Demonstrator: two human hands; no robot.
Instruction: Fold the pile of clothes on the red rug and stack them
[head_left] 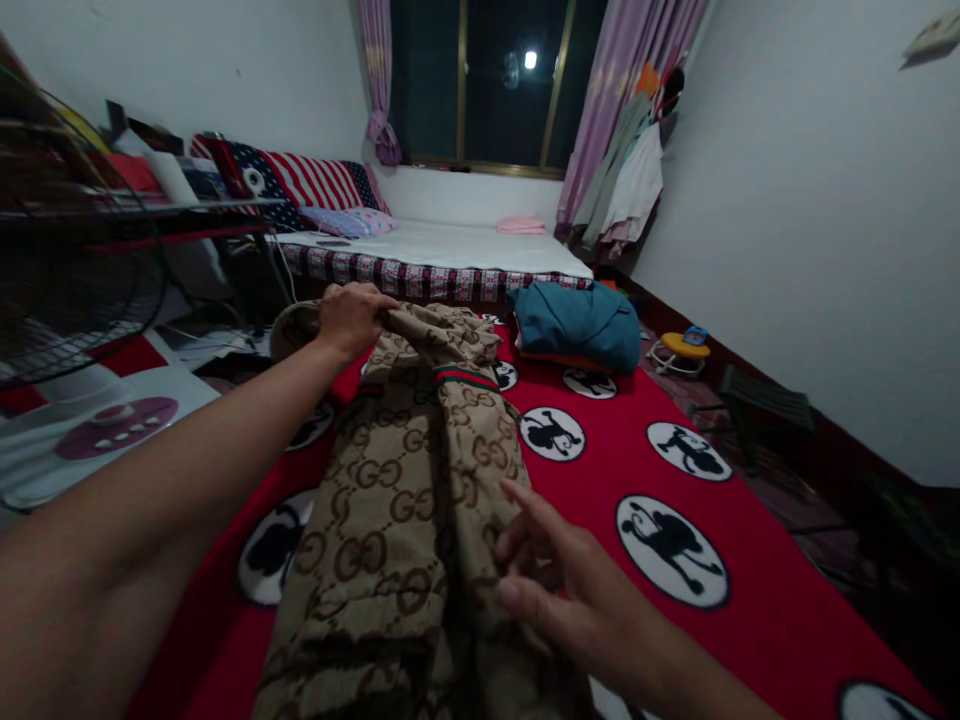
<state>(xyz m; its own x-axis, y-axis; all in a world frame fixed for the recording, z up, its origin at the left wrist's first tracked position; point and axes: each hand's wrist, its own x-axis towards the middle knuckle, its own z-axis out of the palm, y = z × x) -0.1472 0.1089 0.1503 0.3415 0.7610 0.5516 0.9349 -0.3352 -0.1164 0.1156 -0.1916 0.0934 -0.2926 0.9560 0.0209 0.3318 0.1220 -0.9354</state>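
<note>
A tan jacket (pixel 386 480) with a brown interlocking-letter print lies lengthwise in front of me, partly folded. A sleeve (pixel 480 430) with a green and red band runs down its right side. At the far end, my left hand (pixel 352 315) is closed on the bunched cloth, pinching an edge. My right hand (pixel 555 570) is over the near right side of the jacket, its index finger stretched out and thumb apart, with nothing held. Whether its fingertips touch the cloth is unclear. Under the jacket spreads a red blanket (pixel 600 450) with black monkey figures in white circles.
Folded teal clothing (pixel 577 325) sits at the blanket's far right. Beyond is a bed (pixel 457 245) below the window. A cluttered desk (pixel 210 220) and a fan (pixel 75 300) stand left. A yellow stool (pixel 684 346) and a folding chair (pixel 765 400) are along the right wall.
</note>
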